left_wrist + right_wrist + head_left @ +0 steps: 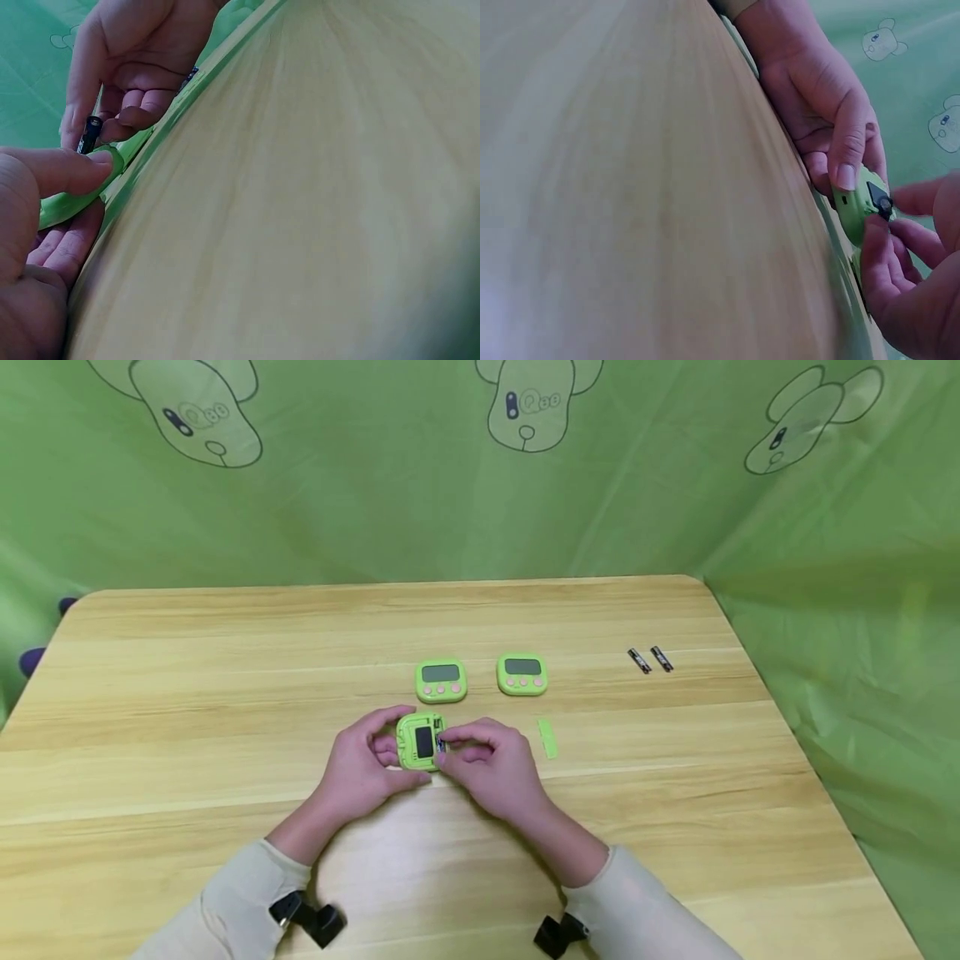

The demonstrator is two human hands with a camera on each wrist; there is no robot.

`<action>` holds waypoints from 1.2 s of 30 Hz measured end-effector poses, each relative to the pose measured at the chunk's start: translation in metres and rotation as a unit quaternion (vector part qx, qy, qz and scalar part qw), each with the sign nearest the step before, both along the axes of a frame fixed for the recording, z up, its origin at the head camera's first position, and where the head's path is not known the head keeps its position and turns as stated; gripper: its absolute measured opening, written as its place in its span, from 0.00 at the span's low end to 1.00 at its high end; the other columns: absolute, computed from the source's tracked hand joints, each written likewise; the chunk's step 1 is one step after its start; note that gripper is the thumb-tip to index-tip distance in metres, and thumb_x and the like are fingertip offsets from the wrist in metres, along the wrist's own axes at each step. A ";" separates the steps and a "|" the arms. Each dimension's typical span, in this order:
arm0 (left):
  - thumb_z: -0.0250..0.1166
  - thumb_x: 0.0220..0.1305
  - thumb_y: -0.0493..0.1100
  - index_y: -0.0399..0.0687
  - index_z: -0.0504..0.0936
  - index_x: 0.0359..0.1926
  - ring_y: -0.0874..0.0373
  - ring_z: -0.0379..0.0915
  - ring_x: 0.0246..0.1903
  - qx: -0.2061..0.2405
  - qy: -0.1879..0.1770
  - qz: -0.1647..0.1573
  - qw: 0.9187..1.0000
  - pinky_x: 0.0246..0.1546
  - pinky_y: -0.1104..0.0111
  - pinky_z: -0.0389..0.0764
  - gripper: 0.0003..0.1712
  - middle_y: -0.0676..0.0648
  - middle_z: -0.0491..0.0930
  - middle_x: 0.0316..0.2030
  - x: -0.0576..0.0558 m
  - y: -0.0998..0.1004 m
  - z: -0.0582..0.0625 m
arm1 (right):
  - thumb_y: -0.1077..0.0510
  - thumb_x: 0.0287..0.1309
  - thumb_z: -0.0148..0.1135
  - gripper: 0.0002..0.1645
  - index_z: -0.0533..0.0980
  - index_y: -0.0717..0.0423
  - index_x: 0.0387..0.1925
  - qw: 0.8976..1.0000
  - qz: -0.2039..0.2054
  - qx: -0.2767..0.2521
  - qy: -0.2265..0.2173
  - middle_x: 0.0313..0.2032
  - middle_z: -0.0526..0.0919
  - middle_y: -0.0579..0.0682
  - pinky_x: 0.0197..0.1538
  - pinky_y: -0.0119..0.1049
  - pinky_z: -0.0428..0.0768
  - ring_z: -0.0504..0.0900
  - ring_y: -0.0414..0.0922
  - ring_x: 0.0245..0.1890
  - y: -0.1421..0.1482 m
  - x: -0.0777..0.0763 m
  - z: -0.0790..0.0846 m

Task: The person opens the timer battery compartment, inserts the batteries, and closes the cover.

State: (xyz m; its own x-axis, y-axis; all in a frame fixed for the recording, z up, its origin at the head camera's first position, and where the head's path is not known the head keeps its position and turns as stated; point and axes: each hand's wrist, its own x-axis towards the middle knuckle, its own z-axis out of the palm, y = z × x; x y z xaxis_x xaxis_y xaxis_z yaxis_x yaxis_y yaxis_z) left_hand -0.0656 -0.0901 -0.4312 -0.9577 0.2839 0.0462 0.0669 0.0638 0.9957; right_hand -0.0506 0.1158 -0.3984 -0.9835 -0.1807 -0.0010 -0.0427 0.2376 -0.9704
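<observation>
A green digital timer [407, 745] lies back side up, its battery compartment uncovered along the right side. My left hand [360, 767] holds it by the edges, with the thumb on the near edge. At the compartment, my right hand [501, 770] pinches a small dark battery [89, 135] between thumb and fingers. In the left wrist view the battery stands tilted up from the timer. How far it sits inside the slot is hidden by the fingers. A loose green battery cover [547, 738] lies on the table just right of the right hand.
Two more green timers, one on the left [441, 682] and one on the right [522, 674], stand screen up beyond the hands. Two loose batteries [650, 660] lie farther right on the wooden table [225, 693]. A green curtain [375, 510] hangs behind.
</observation>
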 end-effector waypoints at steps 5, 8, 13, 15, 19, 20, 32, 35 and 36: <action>0.81 0.35 0.22 0.35 0.72 0.64 0.49 0.85 0.32 0.001 -0.004 0.001 1.000 0.36 0.63 0.86 0.49 0.40 0.85 0.36 0.000 0.000 0.001 | 0.74 0.44 0.77 0.25 0.83 0.64 0.48 0.999 0.035 -0.019 -0.015 0.41 0.80 0.59 0.40 0.37 0.86 0.85 0.50 0.36 0.006 0.001 -0.001; 0.81 0.35 0.22 0.35 0.72 0.64 0.49 0.85 0.32 0.002 -0.008 0.003 1.000 0.35 0.63 0.86 0.50 0.41 0.86 0.35 0.001 0.000 0.002 | 0.74 0.45 0.76 0.24 0.83 0.64 0.48 0.999 0.039 -0.014 -0.004 0.41 0.80 0.60 0.40 0.37 0.86 0.85 0.50 0.36 0.007 0.001 -0.002; 0.81 0.34 0.22 0.35 0.72 0.64 0.49 0.85 0.31 0.003 -0.013 0.005 1.000 0.34 0.62 0.86 0.50 0.42 0.86 0.34 0.001 0.000 0.001 | 0.74 0.47 0.75 0.25 0.81 0.62 0.49 0.999 0.031 -0.009 0.013 0.41 0.81 0.57 0.36 0.38 0.86 0.85 0.48 0.33 0.007 -0.001 -0.003; 0.81 0.34 0.22 0.35 0.72 0.64 0.49 0.85 0.31 0.003 -0.015 0.006 1.000 0.34 0.62 0.86 0.51 0.43 0.86 0.33 0.001 0.000 0.002 | 0.74 0.47 0.75 0.28 0.80 0.61 0.52 0.999 0.031 -0.008 0.020 0.43 0.81 0.56 0.36 0.38 0.86 0.85 0.48 0.32 0.008 -0.003 -0.004; 0.81 0.34 0.22 0.36 0.72 0.64 0.49 0.85 0.31 0.004 -0.017 0.002 1.000 0.34 0.62 0.86 0.51 0.42 0.86 0.33 0.000 -0.001 0.003 | 0.72 0.48 0.75 0.35 0.77 0.57 0.60 0.999 0.043 0.018 0.025 0.48 0.81 0.51 0.36 0.37 0.86 0.85 0.45 0.32 0.009 -0.006 -0.004; 0.81 0.34 0.22 0.36 0.72 0.64 0.49 0.85 0.31 0.005 -0.017 0.001 1.000 0.34 0.62 0.86 0.50 0.42 0.86 0.33 0.000 -0.001 0.004 | 0.72 0.50 0.75 0.36 0.76 0.56 0.62 0.998 0.049 0.025 0.024 0.50 0.81 0.50 0.36 0.37 0.86 0.84 0.44 0.32 0.009 -0.006 -0.004; 0.79 0.34 0.19 0.34 0.72 0.63 0.46 0.85 0.33 0.033 -0.031 -0.003 0.999 0.35 0.61 0.86 0.50 0.38 0.86 0.36 -0.001 -0.002 0.004 | 0.69 0.54 0.72 0.31 0.75 0.56 0.61 0.996 0.070 0.048 0.028 0.38 0.84 0.49 0.37 0.37 0.85 0.83 0.44 0.32 0.006 -0.011 -0.007; 0.79 0.34 0.19 0.34 0.72 0.64 0.46 0.85 0.33 0.034 -0.035 -0.003 0.999 0.36 0.61 0.86 0.50 0.37 0.86 0.36 -0.001 -0.002 0.005 | 0.70 0.53 0.73 0.31 0.77 0.57 0.59 0.997 0.057 0.041 0.027 0.36 0.84 0.51 0.37 0.37 0.85 0.83 0.45 0.33 0.004 -0.010 -0.008; 0.79 0.34 0.19 0.34 0.72 0.64 0.46 0.85 0.33 0.033 -0.037 -0.002 0.999 0.36 0.61 0.86 0.50 0.38 0.86 0.36 -0.001 -0.002 0.005 | 0.70 0.53 0.73 0.31 0.77 0.57 0.59 0.998 0.053 0.039 0.025 0.36 0.84 0.51 0.38 0.37 0.85 0.83 0.46 0.33 0.003 -0.009 -0.008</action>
